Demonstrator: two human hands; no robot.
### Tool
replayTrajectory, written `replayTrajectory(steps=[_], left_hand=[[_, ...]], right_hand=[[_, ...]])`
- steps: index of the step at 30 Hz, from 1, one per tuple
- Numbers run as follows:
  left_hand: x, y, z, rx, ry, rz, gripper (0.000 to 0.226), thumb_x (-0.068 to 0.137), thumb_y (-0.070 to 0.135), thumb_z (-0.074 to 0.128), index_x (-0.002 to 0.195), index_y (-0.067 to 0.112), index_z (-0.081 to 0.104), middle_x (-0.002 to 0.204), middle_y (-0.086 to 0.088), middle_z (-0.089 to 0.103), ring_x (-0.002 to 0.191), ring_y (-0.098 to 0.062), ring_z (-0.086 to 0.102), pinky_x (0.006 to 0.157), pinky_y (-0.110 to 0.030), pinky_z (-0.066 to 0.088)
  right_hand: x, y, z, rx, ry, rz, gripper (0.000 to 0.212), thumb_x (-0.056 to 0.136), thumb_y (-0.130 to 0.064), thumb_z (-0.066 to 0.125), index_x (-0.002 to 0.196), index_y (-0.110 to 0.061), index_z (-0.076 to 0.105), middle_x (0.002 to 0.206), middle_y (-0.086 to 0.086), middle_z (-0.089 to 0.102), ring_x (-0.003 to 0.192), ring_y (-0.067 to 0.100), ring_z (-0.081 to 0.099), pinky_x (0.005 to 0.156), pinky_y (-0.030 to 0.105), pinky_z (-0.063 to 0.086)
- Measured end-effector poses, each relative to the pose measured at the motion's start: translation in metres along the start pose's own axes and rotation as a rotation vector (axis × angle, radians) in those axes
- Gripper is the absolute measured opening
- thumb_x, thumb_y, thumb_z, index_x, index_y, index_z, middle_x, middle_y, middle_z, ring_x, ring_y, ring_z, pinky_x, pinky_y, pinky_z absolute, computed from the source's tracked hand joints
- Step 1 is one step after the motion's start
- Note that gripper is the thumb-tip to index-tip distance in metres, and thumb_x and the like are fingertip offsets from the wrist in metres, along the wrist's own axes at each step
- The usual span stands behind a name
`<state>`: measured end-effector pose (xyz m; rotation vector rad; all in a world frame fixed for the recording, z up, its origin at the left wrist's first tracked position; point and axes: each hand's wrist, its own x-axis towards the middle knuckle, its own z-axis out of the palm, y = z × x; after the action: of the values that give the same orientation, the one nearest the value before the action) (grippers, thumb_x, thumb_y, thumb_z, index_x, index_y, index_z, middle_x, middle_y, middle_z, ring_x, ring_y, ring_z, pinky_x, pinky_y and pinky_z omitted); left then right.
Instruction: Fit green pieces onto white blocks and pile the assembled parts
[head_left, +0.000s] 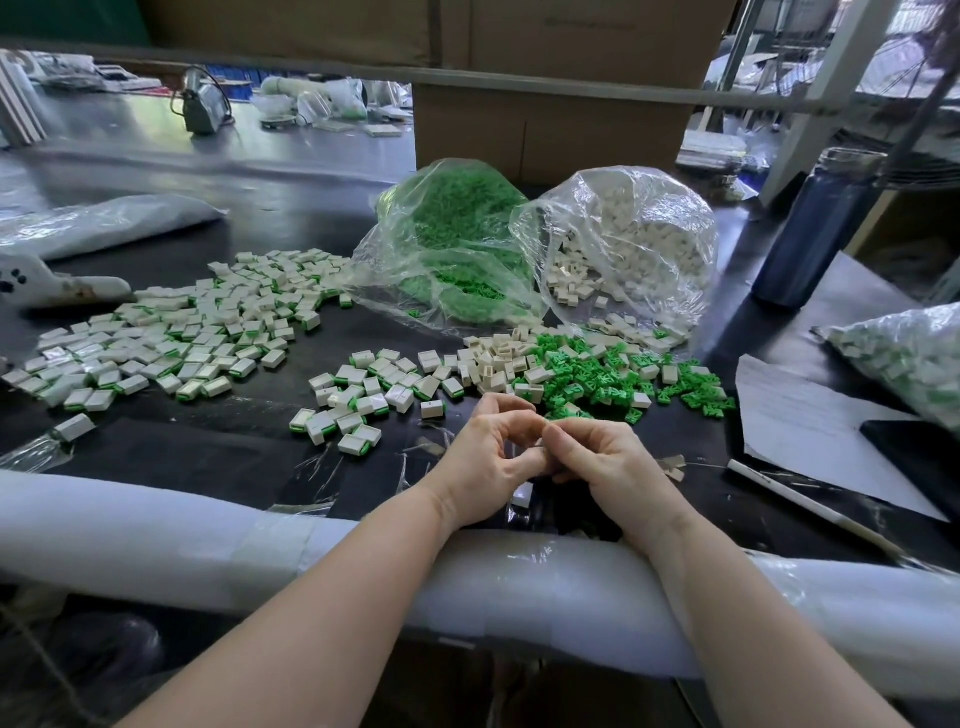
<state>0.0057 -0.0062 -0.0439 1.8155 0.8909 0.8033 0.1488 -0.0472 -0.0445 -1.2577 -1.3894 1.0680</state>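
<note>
Head view: the left hand (485, 454) and right hand (597, 457) meet fingertip to fingertip above the dark tabletop (218, 436), fingers curled; what they pinch is hidden, so I cannot tell. Loose green pieces (613, 379) and white blocks (493, 364) lie just beyond them. Assembled parts (171, 332) spread to the left.

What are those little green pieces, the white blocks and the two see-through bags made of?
Green pieces: likely moulded plastic, uniform bright colour, crisp identical shapes.
White blocks: probably plastic too, smooth, slightly glossy, sharp edges.
Bags: thin clear plastic film, crinkled and shiny with glare.
</note>
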Motion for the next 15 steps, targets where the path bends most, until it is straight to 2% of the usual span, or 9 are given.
replayTrajectory(steps=[3, 6, 9, 12, 15], left_hand=[[0.0008, -0.0007, 0.0007, 0.033, -0.004, 0.011, 0.015, 0.084, 0.004, 0.062, 0.088, 0.018, 0.066, 0.108, 0.004, 0.040, 0.096, -0.003, 0.047, 0.084, -0.007, 0.039], [0.0006, -0.0010, 0.0023, 0.030, -0.011, 0.017, 0.014, 0.084, 0.002, 0.061, 0.090, 0.014, 0.066, 0.108, 0.003, 0.040, 0.094, 0.001, 0.046, 0.080, -0.002, 0.037], [0.0008, -0.0011, 0.0037, 0.048, -0.027, 0.033, 0.014, 0.083, 0.000, 0.059, 0.091, 0.012, 0.065, 0.106, 0.002, 0.040, 0.091, 0.001, 0.046, 0.077, -0.004, 0.039], [0.0011, -0.0006, 0.0053, 0.051, -0.039, 0.042, 0.016, 0.083, -0.001, 0.057, 0.090, 0.013, 0.062, 0.105, 0.003, 0.040, 0.088, 0.002, 0.046, 0.074, -0.006, 0.043], [0.0015, -0.0008, 0.0058, 0.060, -0.050, 0.050, 0.016, 0.083, -0.001, 0.056, 0.091, 0.012, 0.061, 0.104, 0.004, 0.040, 0.086, 0.000, 0.047, 0.075, -0.006, 0.042]], right_hand=[[0.0008, 0.0003, -0.0007, 0.035, -0.007, 0.010, 0.016, 0.089, -0.017, 0.057, 0.082, -0.016, 0.072, 0.067, 0.003, 0.064, 0.062, 0.009, 0.056, 0.059, 0.018, 0.046], [0.0005, 0.0013, -0.0017, 0.031, 0.004, 0.011, 0.017, 0.089, -0.015, 0.058, 0.080, -0.015, 0.073, 0.064, 0.008, 0.058, 0.059, 0.012, 0.049, 0.056, 0.020, 0.042], [0.0000, 0.0011, -0.0023, 0.015, 0.017, 0.018, 0.018, 0.090, -0.013, 0.058, 0.080, -0.016, 0.073, 0.064, 0.009, 0.058, 0.060, 0.015, 0.047, 0.056, 0.022, 0.040], [-0.0005, 0.0006, -0.0027, 0.011, 0.021, 0.024, 0.019, 0.090, -0.011, 0.058, 0.079, -0.014, 0.074, 0.061, 0.004, 0.059, 0.057, 0.011, 0.047, 0.054, 0.019, 0.040], [-0.0007, 0.0009, -0.0032, 0.017, 0.022, 0.025, 0.019, 0.090, -0.011, 0.058, 0.079, -0.011, 0.074, 0.064, 0.009, 0.059, 0.057, 0.012, 0.046, 0.053, 0.019, 0.039]])
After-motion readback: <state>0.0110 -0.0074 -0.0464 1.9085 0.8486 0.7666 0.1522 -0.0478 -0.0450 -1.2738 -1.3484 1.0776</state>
